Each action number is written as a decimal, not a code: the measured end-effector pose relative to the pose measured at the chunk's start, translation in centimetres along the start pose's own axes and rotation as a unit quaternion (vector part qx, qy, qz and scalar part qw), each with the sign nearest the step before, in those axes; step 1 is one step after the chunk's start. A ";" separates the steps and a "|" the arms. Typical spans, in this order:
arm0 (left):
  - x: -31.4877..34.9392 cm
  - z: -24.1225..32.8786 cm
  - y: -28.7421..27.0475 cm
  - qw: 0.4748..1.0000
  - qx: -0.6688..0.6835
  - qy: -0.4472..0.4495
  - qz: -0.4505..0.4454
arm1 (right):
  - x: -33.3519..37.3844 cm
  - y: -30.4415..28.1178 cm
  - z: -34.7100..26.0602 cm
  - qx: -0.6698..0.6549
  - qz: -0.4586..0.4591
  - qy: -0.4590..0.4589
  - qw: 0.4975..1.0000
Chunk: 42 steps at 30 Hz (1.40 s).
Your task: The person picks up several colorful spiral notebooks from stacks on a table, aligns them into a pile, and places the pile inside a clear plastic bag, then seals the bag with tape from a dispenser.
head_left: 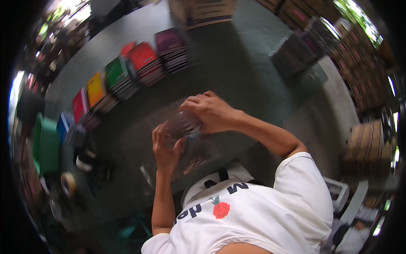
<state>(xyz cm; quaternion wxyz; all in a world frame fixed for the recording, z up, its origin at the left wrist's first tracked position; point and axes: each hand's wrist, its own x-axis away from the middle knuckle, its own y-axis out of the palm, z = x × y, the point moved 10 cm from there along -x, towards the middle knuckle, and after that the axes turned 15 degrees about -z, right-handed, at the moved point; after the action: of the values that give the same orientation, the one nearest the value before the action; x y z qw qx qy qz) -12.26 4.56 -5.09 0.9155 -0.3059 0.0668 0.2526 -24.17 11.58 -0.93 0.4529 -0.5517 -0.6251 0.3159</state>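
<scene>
Between my two hands, over the near middle of the table, is a small greyish-purple stack (185,123) with ridged edges; it looks like notebooks, but motion blurs it. My right hand (213,112) grips its far right side, fingers bent over the top. My left hand (165,146) cups its near left side, thumb and fingers apart around it. Under the hands lies something shiny and see-through, like clear plastic film (196,154), too blurred to make out fully.
Notebook stacks curve along the table's left: purple (171,48), red (146,61), green (120,76), yellow (99,91), pink-red (81,103), blue (67,127). A green bin (45,144) and tape roll (68,184) stand left. A carton (203,12) is far; dark stacks (296,53) stand right.
</scene>
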 end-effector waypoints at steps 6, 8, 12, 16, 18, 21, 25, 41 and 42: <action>-1.8 1.7 7.8 0.990 0.016 0.026 -0.141 | 16.9 2.9 17.2 -0.002 0.000 0.309 0.951; -1.8 1.2 9.4 0.985 -0.001 0.030 -0.169 | 20.1 4.8 21.1 -0.057 0.065 0.460 0.884; -2.9 2.2 11.3 0.976 -0.031 0.048 -0.210 | 22.2 4.6 26.5 -0.122 0.093 0.458 0.875; -3.7 1.2 13.0 0.970 -0.025 0.021 -0.241 | 20.7 2.2 29.9 -0.076 0.059 0.435 0.895; -4.0 0.9 14.1 0.968 -0.006 0.008 -0.251 | 20.3 1.6 31.0 -0.094 0.050 0.422 0.900; -3.8 0.7 13.6 0.969 -0.027 -0.003 -0.247 | 20.2 -2.5 30.5 -0.022 0.090 0.428 0.899; -1.2 -4.7 9.9 0.972 -0.004 -0.120 -0.201 | 21.8 -15.3 26.7 0.163 0.258 0.360 0.881; -2.3 -10.9 -29.0 0.877 -0.416 -0.124 0.205 | 26.8 -17.4 32.7 0.290 0.329 0.313 0.842; -1.4 -13.5 -31.8 0.850 -0.462 -0.151 0.204 | 21.2 -12.8 31.1 0.217 0.283 0.272 0.894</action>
<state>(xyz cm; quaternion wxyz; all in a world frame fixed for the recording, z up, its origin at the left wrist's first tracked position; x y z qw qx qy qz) 2.92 -25.83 1.15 0.5956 -0.6311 -0.1356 0.4781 -57.39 33.05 2.98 0.6050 -0.6575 -0.2108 0.3966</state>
